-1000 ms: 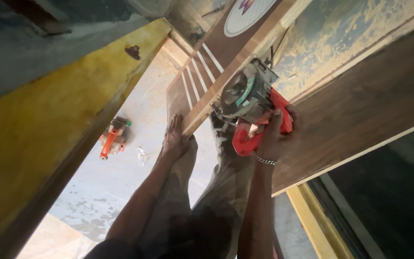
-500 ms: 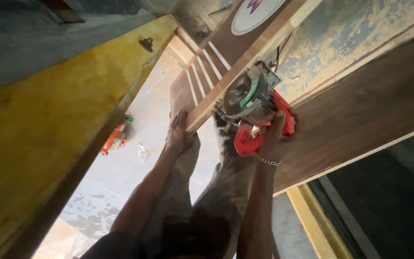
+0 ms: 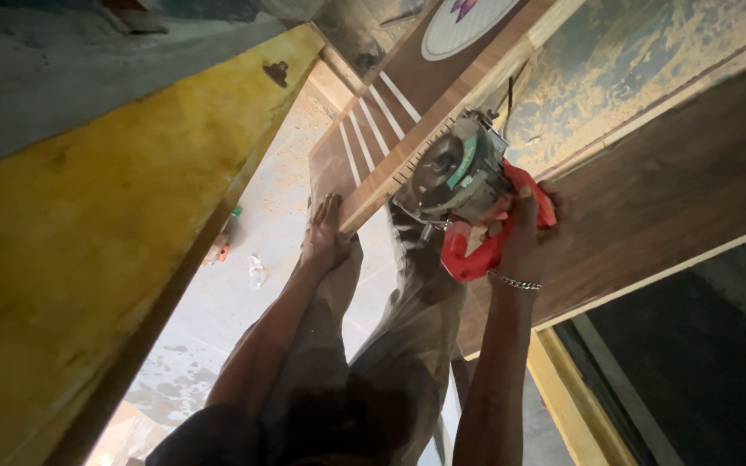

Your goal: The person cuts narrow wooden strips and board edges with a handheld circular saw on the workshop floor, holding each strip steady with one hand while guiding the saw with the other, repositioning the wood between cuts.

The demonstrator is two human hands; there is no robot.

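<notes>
My right hand grips the red handle of a circular saw, whose grey blade guard sits against the edge of a long wooden plank. A thin chain bracelet circles that wrist. My left hand lies flat with fingers spread on the near end of a brown striped board, beside the plank. Below both arms my trouser legs show. The saw blade itself is hidden by the guard.
A wide yellow-painted board fills the left side. A dark brown panel runs at the right, with a yellow frame below it. A red power tool and a scrap lie on the dusty concrete floor.
The view has shifted, so the yellow board covers more of the left and hides most of the red tool on the floor. Both hands keep their places on saw and board.
</notes>
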